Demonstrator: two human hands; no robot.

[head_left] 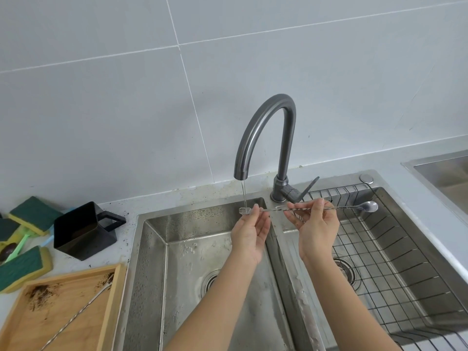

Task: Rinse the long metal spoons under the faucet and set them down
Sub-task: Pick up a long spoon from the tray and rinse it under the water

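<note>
A long twisted metal spoon lies level across the sink divider, bowl to the right, forked end under the thin stream from the dark faucet. My left hand pinches the forked end over the left basin. My right hand grips the twisted shaft near its middle. A second long spoon rests slantwise on the wooden tray at lower left, among dark crumbs.
A wire rack fills the right basin. A black square cup and several green-and-yellow sponges sit on the counter left of the sink. Another steel basin shows at the far right edge.
</note>
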